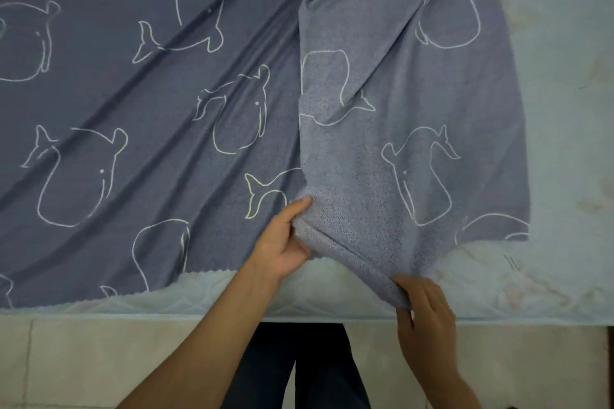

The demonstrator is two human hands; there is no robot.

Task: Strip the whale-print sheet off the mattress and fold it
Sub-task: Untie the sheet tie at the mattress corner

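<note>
The whale-print sheet (pixel 139 103) lies across the mattress (pixel 568 116). Its right part is turned back over itself, so the paler underside (pixel 408 93) faces up and bare mattress shows to the right and along the near edge. Your left hand (pixel 282 242) is curled round a bunch of cloth where the turned-back part meets the flat part. Your right hand (pixel 425 312) pinches the near corner of that turned-back part at the mattress edge, thumb and fingers closed on the fabric.

Treat the sheet as light, soft and limp. It drapes in long diagonal creases, will likely sag between any two holds, and won't keep a shape by itself. It looks knitted and probably a little stretchy, so pull evenly. Take hold at the corners and along the hemmed edge, not mid-panel, and draw the cloth taut between your hands for a straight fold.
</note>
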